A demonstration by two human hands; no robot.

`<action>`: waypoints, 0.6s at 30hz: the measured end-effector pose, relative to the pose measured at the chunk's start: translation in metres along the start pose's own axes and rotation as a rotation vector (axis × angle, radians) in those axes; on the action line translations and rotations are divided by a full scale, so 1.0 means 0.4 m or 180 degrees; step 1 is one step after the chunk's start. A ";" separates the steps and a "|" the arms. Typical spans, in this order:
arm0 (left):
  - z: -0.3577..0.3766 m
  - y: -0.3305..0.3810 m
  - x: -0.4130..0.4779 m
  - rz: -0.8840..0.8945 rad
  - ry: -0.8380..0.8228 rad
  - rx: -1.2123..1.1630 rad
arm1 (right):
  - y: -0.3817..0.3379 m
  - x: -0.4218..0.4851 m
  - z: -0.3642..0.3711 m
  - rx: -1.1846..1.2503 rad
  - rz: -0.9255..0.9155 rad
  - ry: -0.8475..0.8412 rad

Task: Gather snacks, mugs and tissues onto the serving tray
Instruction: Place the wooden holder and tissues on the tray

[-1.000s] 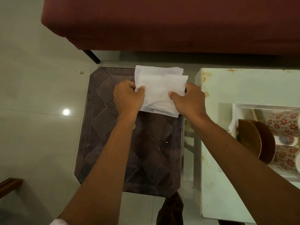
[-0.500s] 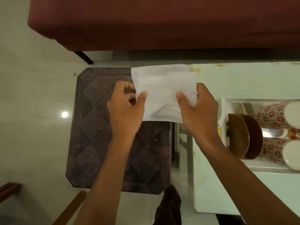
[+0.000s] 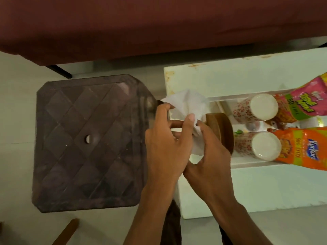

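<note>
Currently both hands are clamped on one bunched white tissue (image 3: 187, 103) over the white table's (image 3: 265, 191) left edge, just beside the tray's (image 3: 247, 164) left end: left hand (image 3: 164, 147) pinches it thumb-to-fingers, right hand (image 3: 210, 156) grips its lower part. Tray holds two floral mugs (image 3: 254, 108), a wooden holder (image 3: 219, 128), a pink snack packet (image 3: 304, 101) and an orange snack packet (image 3: 304, 147). Brown stool (image 3: 88, 138) stands left of the table.

This looks like a home living space: a long maroon-covered couch or bed (image 3: 159, 23) stands on a glossy pale tiled floor (image 3: 17, 106), with a brown plastic stool (image 3: 88, 138) beside a worn white table (image 3: 256, 188) carrying floral mugs (image 3: 244, 110) and a Kurkure snack packet (image 3: 300, 149) on a white tray (image 3: 247, 164).
</note>
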State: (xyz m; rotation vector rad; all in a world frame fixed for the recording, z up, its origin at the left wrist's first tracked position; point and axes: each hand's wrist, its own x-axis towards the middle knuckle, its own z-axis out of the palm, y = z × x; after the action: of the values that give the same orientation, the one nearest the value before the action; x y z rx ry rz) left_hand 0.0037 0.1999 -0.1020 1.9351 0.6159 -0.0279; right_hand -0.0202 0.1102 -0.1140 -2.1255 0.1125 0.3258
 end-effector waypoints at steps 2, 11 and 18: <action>0.050 0.024 -0.026 0.0028 -0.0057 -0.0101 | 0.030 -0.002 -0.034 0.0035 0.0014 0.0256; 0.257 0.039 -0.027 -0.0219 -0.0128 0.0464 | 0.197 0.023 -0.137 -0.0835 -0.0261 0.0905; 0.331 -0.003 -0.012 -0.0188 -0.0267 0.0989 | 0.273 0.042 -0.132 -0.1456 -0.0023 0.0469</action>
State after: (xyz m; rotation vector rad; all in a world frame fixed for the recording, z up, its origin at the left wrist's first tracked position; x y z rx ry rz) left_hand 0.0326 0.0847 -0.1604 2.2010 0.6415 -0.2541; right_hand -0.0166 0.0072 -0.1800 -2.6027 0.1246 0.2021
